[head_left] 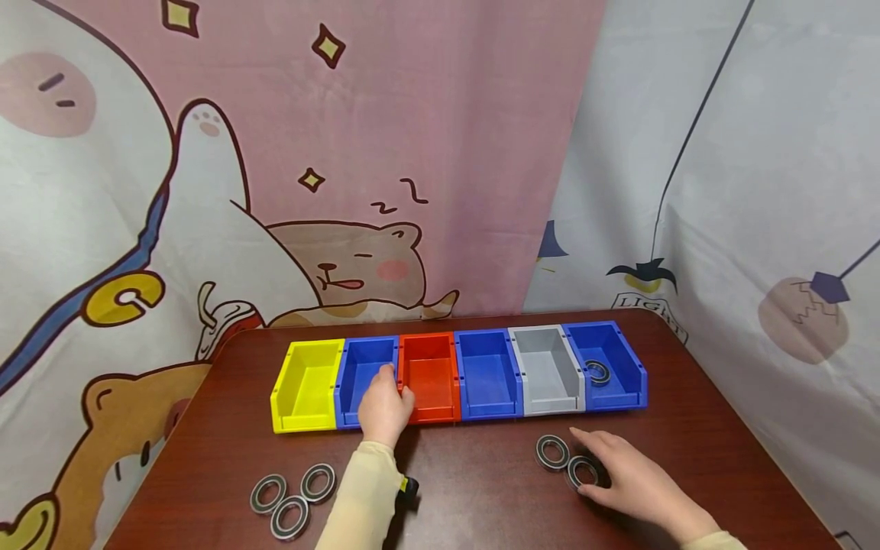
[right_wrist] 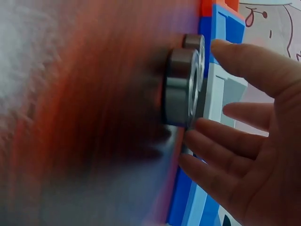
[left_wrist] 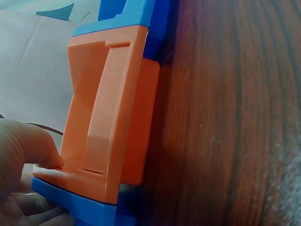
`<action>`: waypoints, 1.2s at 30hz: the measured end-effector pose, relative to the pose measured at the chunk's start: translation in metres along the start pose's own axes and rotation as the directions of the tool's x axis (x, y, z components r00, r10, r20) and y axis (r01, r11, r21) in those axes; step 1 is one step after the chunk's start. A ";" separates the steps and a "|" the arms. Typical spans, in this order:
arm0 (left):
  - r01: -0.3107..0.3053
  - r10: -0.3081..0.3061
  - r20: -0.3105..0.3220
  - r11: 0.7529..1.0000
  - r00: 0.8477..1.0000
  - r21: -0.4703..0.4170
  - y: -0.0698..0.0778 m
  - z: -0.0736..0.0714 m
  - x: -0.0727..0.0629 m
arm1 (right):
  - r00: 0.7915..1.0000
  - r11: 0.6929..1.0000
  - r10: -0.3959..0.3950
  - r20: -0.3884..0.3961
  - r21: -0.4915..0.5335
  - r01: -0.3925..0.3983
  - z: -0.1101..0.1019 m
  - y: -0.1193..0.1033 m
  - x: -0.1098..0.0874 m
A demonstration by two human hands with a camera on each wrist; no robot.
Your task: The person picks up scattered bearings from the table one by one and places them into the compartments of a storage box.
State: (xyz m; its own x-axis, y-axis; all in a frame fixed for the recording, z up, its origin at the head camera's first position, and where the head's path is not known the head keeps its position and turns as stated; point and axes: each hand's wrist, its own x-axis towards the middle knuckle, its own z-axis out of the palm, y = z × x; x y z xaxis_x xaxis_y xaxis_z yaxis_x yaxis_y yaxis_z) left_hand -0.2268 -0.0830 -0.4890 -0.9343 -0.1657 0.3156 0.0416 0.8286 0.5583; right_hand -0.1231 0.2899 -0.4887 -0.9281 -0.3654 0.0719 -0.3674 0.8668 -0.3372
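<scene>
While your left hand [head_left: 385, 409] is gripping the front left edge of the red bin [head_left: 431, 374], your right hand [head_left: 629, 477] is hovering around a near bearing [right_wrist: 179, 87] on the tabletop [head_left: 481, 481].

With the left hand, you are pinching the adjoining walls of the red bin and the left-hand blue bin [head_left: 360, 363]. The thumb is lying on the red side; the other fingers are bending on the blue side, where they are partly hidden.

With the right hand, you are holding the fingers spread, the thumb apart from the rest, so that the near bearing is sitting between them. Whether any fingertip is touching it, you cannot tell.

The near bearing is lying flat on the tabletop. A second bearing [head_left: 552, 467] is lying just beside it, to its left and nearer the bins. To the left of your left forearm, three clustered bearings [head_left: 289, 534] are lying flat. A sixth bearing [head_left: 600, 382] is resting inside the right-hand blue bin [head_left: 624, 374], near its left wall.

Six bins are standing side by side. From left to right, you are facing the yellow bin [head_left: 305, 422], the left-hand blue bin, the red bin, the middle blue bin [head_left: 488, 374], the grey bin [head_left: 546, 374] and the right-hand blue bin. Behind the tabletop, a printed curtain [head_left: 481, 153] is hanging.
</scene>
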 end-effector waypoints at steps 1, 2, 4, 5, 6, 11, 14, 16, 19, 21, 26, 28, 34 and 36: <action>0.000 0.000 -0.001 1.000 1.000 -0.001 0.000 0.000 0.000 | 1.000 1.000 -0.006 -0.001 -0.014 0.006 0.001 -0.001 -0.001; -0.001 0.001 -0.003 1.000 1.000 -0.002 0.000 0.000 0.000 | 1.000 0.999 -0.015 -0.003 -0.030 0.015 0.003 -0.002 -0.001; -0.005 0.005 -0.011 1.000 1.000 -0.003 0.000 0.000 0.000 | 1.000 0.998 -0.021 -0.003 -0.058 0.021 0.005 -0.004 -0.002; -0.009 0.009 -0.016 1.000 1.000 -0.002 0.000 0.000 0.000 | 1.000 0.997 -0.024 -0.005 -0.070 0.023 0.006 -0.004 -0.002; -0.012 0.012 -0.021 1.000 1.000 -0.001 0.000 0.001 0.000 | 1.000 0.996 -0.029 -0.009 -0.083 0.028 0.006 -0.005 -0.002; -0.012 0.012 -0.021 1.000 1.000 0.001 -0.001 0.001 0.000 | 0.998 0.990 -0.055 -0.042 -0.136 0.049 0.010 -0.009 -0.003; -0.003 0.003 -0.011 1.000 1.000 -0.001 0.000 0.000 0.000 | 0.995 0.985 -0.076 -0.067 -0.160 0.065 0.011 -0.010 -0.003; 0.001 -0.001 -0.006 1.000 1.000 0.002 0.000 0.000 0.000 | 0.993 0.982 -0.089 -0.078 -0.173 0.074 0.012 -0.010 -0.002; 0.006 -0.006 0.001 1.000 1.000 0.004 0.000 0.000 0.001 | 0.992 0.980 -0.096 -0.086 -0.185 0.078 0.013 -0.010 -0.002; 0.010 -0.010 0.006 1.000 1.000 0.005 0.000 0.001 0.001 | 0.991 0.979 -0.099 -0.087 -0.185 0.082 0.013 -0.010 -0.001; 0.010 -0.010 0.011 1.000 1.000 0.001 0.001 0.001 0.001 | 0.993 0.980 -0.095 -0.064 -0.180 0.082 0.012 -0.009 0.001; 0.004 -0.004 0.009 1.000 1.000 0.002 0.001 0.001 0.001 | 0.995 0.982 -0.088 -0.051 -0.174 0.078 0.011 -0.008 0.001; -0.004 0.004 0.016 1.000 1.000 0.013 0.001 0.000 0.001 | 0.997 0.991 -0.067 -0.045 -0.119 0.061 0.007 -0.005 0.000; 0.000 0.000 0.022 1.000 1.000 0.013 0.001 -0.001 0.001 | 0.998 0.994 -0.052 -0.046 -0.103 0.047 0.004 -0.004 0.001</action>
State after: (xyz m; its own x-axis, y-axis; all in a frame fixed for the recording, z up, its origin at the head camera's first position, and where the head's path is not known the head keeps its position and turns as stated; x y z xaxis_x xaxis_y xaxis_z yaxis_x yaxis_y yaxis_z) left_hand -0.2270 -0.0826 -0.4878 -0.9419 -0.1538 0.2985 0.0372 0.8357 0.5479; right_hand -0.1218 0.2846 -0.4906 -0.9095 -0.3940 0.1327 -0.4151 0.8789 -0.2352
